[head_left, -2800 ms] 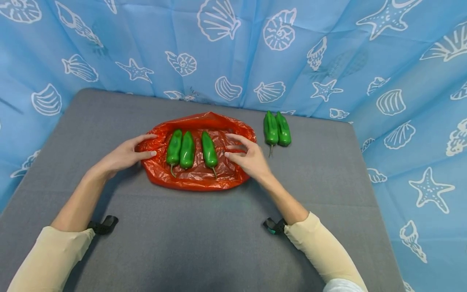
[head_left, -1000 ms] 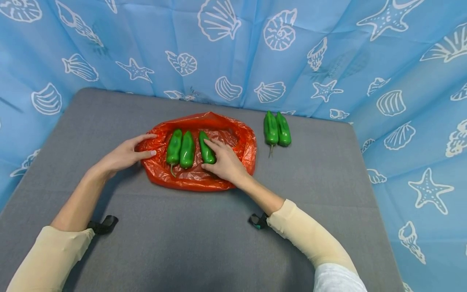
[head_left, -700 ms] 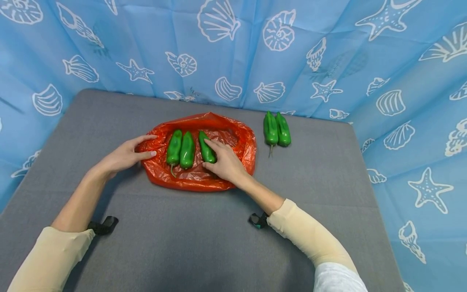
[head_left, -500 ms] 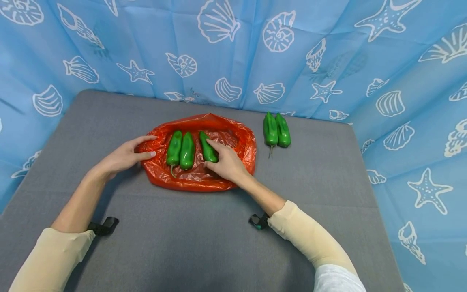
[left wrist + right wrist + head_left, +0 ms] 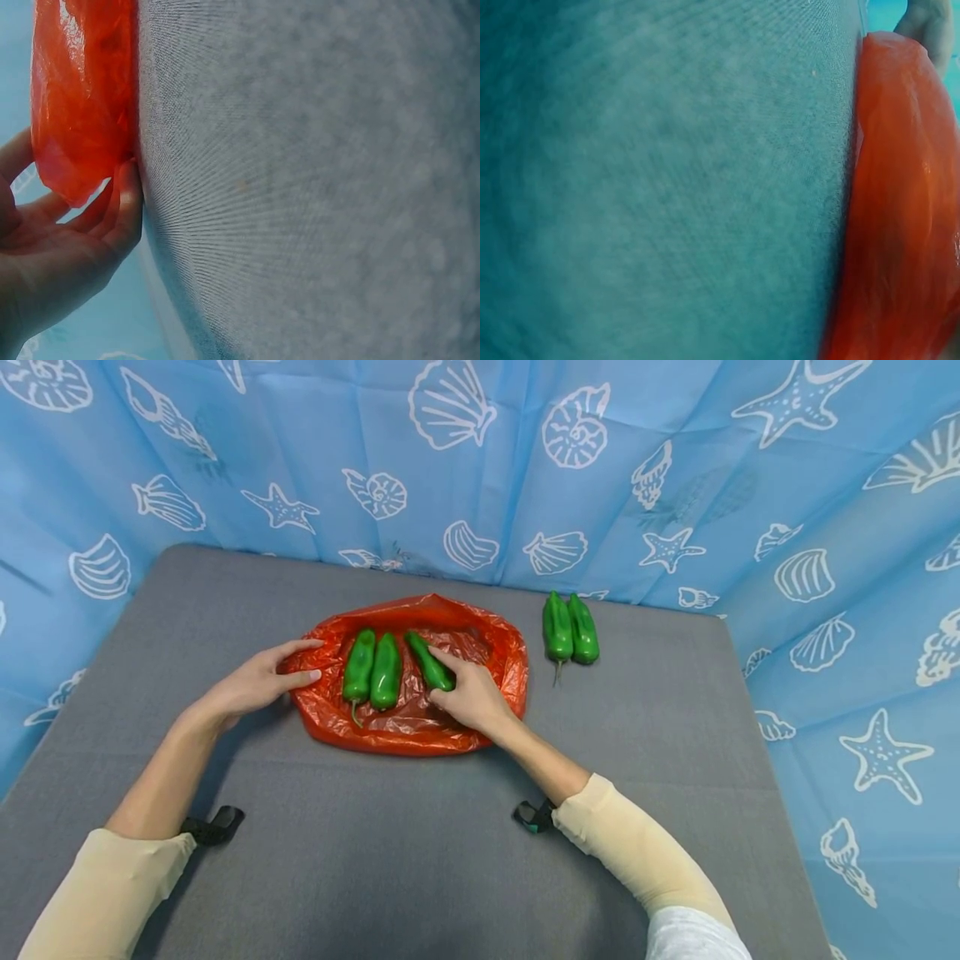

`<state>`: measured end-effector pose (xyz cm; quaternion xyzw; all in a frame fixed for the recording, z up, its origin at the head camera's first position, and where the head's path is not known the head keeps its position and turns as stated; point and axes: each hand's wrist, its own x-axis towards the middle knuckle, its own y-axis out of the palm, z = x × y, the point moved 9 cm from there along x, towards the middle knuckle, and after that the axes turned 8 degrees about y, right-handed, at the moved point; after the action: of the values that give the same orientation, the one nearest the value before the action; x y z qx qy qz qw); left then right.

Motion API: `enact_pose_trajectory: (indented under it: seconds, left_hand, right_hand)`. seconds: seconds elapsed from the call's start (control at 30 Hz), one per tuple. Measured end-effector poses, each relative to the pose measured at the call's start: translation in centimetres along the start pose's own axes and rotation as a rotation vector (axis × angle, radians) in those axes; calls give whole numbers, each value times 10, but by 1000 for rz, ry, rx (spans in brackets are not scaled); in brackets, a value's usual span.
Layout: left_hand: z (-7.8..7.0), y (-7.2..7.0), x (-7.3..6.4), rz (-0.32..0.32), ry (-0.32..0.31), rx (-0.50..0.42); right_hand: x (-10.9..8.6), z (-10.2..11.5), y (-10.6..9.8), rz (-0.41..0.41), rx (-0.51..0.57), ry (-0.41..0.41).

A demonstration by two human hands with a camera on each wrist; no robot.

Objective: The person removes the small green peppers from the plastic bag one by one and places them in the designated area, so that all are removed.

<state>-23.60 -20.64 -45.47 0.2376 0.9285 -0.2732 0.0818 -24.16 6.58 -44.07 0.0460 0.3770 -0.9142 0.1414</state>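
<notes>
A red plastic bag [image 5: 397, 742] lies spread wide with its mouth up, and three green peppers are inside it. Two of them, the left pepper [image 5: 359, 665] and the middle pepper [image 5: 386, 673], lie side by side. My right hand [image 5: 480, 700] pinches the third green pepper [image 5: 426, 660] between thumb and fingers; its stem end is hidden by the hand. That pepper slants, tip to the far left. At the bag's left end my left hand [image 5: 253, 680] holds the rim, and the left wrist view shows its fingers around the red plastic [image 5: 82, 97].
Two more green peppers, one with a long stem [image 5: 557, 628] and one beside it [image 5: 583, 628], lie right of the bag near the far edge. The table [image 5: 390, 852] is covered in grey cloth. Behind hangs a blue curtain [image 5: 510, 468] with white shell prints.
My right hand has come from the bag's right side onto the third pepper. Since then it has shifted slightly right, and the pepper has turned more aslant. The left hand stays put.
</notes>
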Motion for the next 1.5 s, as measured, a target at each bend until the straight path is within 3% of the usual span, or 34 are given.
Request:
enact_pose_trajectory:
  seconds: [0.37, 0.9, 1.5]
  left_hand:
    - [-1, 3, 0, 10, 11, -6]
    - [-3, 3, -1, 16, 24, -24]
    - [-4, 1, -1, 11, 24, -19]
  right_hand:
    - [-2, -14, -8, -14, 168, 70]
    - [-14, -14, -22, -10, 358, 64]
    - [-28, -17, -42, -21, 397, 35]
